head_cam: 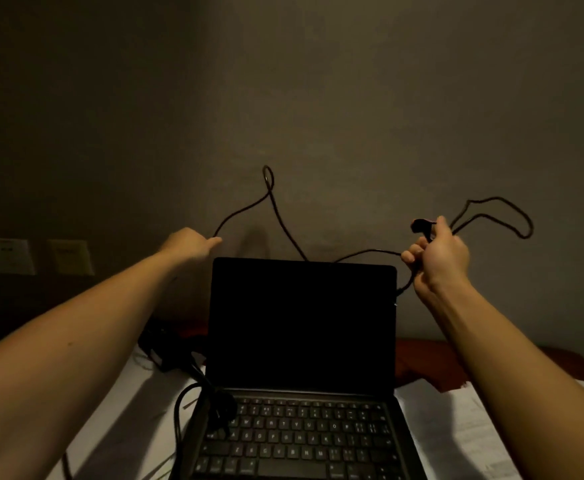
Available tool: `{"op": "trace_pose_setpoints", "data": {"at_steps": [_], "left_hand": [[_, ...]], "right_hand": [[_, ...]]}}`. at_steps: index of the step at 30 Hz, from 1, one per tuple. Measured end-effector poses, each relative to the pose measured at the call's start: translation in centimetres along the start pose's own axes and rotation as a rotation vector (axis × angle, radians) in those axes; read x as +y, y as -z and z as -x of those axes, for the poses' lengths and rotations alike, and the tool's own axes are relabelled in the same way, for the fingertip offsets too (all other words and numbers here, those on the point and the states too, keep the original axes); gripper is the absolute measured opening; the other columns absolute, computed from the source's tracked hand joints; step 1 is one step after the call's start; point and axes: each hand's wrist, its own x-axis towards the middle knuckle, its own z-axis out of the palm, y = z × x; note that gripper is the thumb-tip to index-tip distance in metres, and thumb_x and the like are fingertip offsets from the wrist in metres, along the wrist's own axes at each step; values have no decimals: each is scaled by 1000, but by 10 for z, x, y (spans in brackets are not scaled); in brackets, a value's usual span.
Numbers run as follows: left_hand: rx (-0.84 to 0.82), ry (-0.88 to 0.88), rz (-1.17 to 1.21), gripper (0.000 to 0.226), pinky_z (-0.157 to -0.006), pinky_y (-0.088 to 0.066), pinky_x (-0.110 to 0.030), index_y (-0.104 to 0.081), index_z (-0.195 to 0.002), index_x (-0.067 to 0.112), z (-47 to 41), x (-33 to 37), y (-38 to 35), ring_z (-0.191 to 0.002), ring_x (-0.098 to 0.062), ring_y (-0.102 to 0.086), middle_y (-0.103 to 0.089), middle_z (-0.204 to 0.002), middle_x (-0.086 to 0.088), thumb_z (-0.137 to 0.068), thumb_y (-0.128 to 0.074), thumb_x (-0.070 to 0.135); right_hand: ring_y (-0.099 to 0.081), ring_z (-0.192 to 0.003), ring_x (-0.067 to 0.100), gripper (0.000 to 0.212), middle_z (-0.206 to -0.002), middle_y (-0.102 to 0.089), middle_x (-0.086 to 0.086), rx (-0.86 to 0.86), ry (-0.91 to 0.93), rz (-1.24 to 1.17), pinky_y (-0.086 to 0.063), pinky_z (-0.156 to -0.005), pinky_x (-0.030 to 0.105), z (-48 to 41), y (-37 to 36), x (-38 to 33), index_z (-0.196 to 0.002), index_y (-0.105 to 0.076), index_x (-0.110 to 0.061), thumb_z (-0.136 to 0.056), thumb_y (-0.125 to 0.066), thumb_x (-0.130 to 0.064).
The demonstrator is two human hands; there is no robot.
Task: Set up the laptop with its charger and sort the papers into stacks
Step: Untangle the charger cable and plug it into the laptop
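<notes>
Grey-brown wall (318,81) fills the upper half of the view, dim and bare apart from two pale outlet plates (70,256) side by side low at the left. Below it lies one white surface (120,410), with a strip of red cloth (422,362) along its far right edge.

One laptop (301,323) stands open in the middle of that surface, its screen black and its keyboard towards the person. Loose white papers (456,427) lie just to the right of the keyboard, partly under the right forearm; their number cannot be told. A dark bundle (169,348) sits behind the laptop's left corner, and a black cord (219,403) from it loops over the near left of the keyboard.

One thin black cable (283,220) is held up in front of the wall. The left hand (188,244) pinches it at the fingertips. From there the cable rises to a small loop, drops behind the top of the lid and arcs over to the right hand (439,254). That hand's fingers curl round the gathered cable, with a larger loop sticking out to the right. A small black plug (422,224) is held between its thumb and forefinger.
</notes>
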Motion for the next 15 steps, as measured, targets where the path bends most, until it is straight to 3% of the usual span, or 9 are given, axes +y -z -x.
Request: {"op": "trace_pose_setpoints", "data": {"at_steps": [4, 6, 8, 11, 15], "left_hand": [[-163, 59, -45, 40, -61, -39, -33, -58, -80, 2, 8, 3, -8, -64, -26, -51, -57, -76, -14, -100, -59, 36], [-303, 100, -45, 28, -63, -40, -35, -63, -90, -3, 11, -16, -15, -66, -28, -52, -58, -79, -17, -101, -58, 22], [-446, 128, -69, 18, -67, -44, -40, -67, -95, -3, 18, -35, -23, -67, -31, -57, -62, -85, -21, -98, -60, 13], [-395, -24, -359, 25, -66, -51, -39, -70, -84, 8, 30, -45, -32, -71, -26, -64, -70, -88, -12, -96, -62, 29], [-359, -176, -621, 33, -71, -44, -34, -57, -85, 18, 44, -46, -36, -80, -23, -57, -59, -90, -5, -103, -47, 43]], "right_hand": [[-35, -52, 14, 25, -64, -37, 0, 58, 21, 282, -34, -54, 30, -8, 24, 8, -97, -53, -14, -106, -40, -32], [-42, -56, 16, 28, -70, -45, 3, 50, -6, 449, -37, -56, 32, -12, 36, 18, -101, -57, -11, -106, -41, -33], [-44, -58, 19, 27, -75, -49, 5, 30, -52, 569, -39, -56, 34, -14, 45, 24, -94, -58, -12, -105, -42, -31], [-43, -58, 22, 25, -71, -44, 8, -37, -182, 662, -37, -53, 35, -14, 57, 33, -88, -55, -11, -105, -44, -26], [-45, -56, 28, 22, -68, -46, 14, -79, -265, 812, -37, -52, 35, -7, 76, 45, -101, -50, -2, -105, -44, -22]]}}
